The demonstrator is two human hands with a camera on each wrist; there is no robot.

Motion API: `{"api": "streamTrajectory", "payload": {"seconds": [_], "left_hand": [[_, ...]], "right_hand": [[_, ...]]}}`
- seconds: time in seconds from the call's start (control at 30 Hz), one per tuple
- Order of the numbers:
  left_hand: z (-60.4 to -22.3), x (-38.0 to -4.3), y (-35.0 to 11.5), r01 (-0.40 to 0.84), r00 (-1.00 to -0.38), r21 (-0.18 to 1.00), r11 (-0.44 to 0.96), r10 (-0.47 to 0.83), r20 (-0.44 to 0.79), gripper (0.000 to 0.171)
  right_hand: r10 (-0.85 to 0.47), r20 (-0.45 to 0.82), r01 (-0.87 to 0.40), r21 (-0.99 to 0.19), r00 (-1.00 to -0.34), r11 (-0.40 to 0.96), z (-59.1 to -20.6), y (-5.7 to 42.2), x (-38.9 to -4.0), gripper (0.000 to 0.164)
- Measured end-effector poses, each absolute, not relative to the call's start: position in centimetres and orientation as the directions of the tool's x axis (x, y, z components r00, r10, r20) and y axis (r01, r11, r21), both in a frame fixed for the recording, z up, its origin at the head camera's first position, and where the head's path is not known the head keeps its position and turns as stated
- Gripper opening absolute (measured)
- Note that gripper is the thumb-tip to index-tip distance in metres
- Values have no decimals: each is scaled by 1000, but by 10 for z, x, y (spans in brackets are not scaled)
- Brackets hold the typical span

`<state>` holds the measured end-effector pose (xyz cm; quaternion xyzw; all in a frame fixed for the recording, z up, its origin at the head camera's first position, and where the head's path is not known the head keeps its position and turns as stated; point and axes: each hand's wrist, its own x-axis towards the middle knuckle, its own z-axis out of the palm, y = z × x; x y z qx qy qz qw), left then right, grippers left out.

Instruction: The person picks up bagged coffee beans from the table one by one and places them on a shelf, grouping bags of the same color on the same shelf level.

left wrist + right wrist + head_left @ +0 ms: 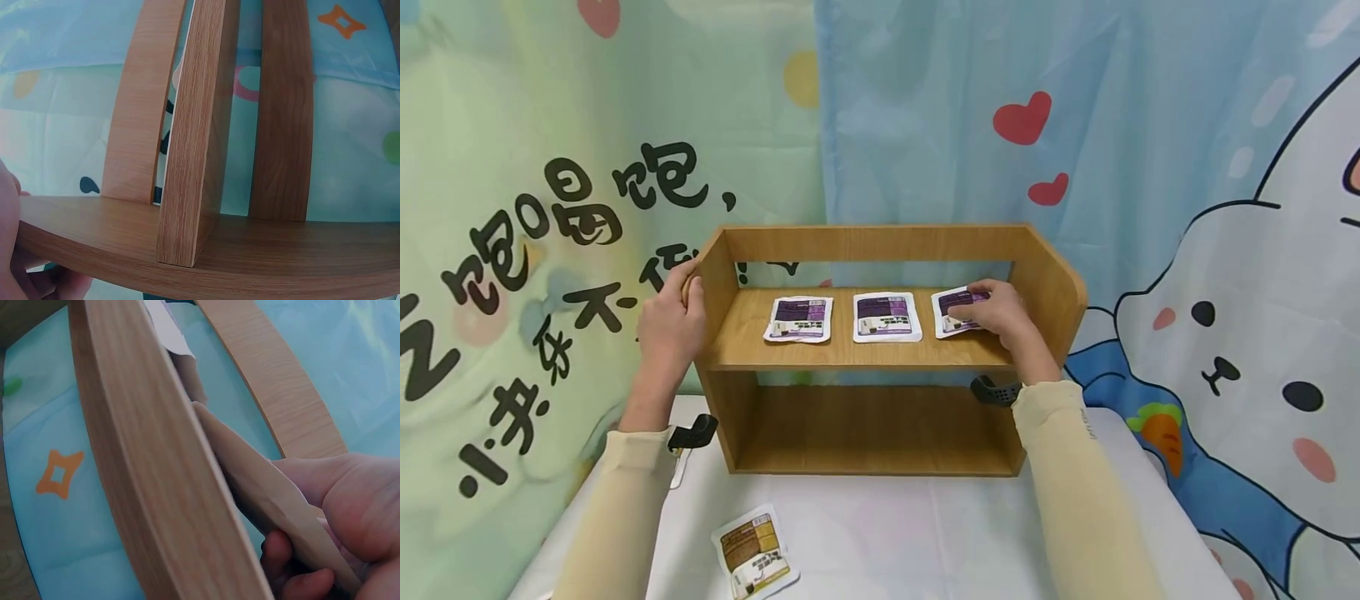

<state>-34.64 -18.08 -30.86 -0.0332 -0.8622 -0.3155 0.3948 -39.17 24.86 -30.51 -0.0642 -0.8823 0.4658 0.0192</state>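
A two-tier wooden shelf [880, 243] stands on a white table. My left hand [672, 325] grips the upper edge of its left side panel; in the left wrist view that hand shows only partly, at the panel [87, 228]. On the upper tier lie a left purple-and-white packet [799, 320] and a middle one [887, 317]. My right hand [1000, 315] pinches the right packet [950, 310], which lies slightly askew near the right side panel. In the right wrist view, the packet [269, 494] is tilted off the board between thumb and fingers.
A brown-and-white packet [756, 552] lies on the white tabletop [880, 533] in front of the shelf. Part of another item [681, 468] shows beside the left wrist, mostly hidden. The lower tier [880, 429] is bare wood. Printed curtains [917, 100] hang behind.
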Motion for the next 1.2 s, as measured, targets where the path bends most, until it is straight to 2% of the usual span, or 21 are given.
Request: {"api": "streamTrajectory", "payload": {"seconds": [0.13, 0.4, 0.63, 1.2], "left_hand": [[-310, -346, -180, 307, -688, 521, 796, -193, 700, 37], [-304, -350, -182, 321, -654, 515, 795, -207, 728, 37], [-308, -347, -183, 304, -679, 521, 798, -202, 706, 38], [-311, -350, -181, 302, -657, 515, 802, -217, 722, 37]], "right_hand": [[120, -15, 86, -791, -993, 606, -306, 251, -387, 70], [96, 9, 62, -699, -995, 713, -295, 245, -385, 72], [80, -22, 76, -632, -997, 771, -300, 245, -387, 70], [20, 138, -66, -591, -990, 804, -310, 254, -384, 66]]}}
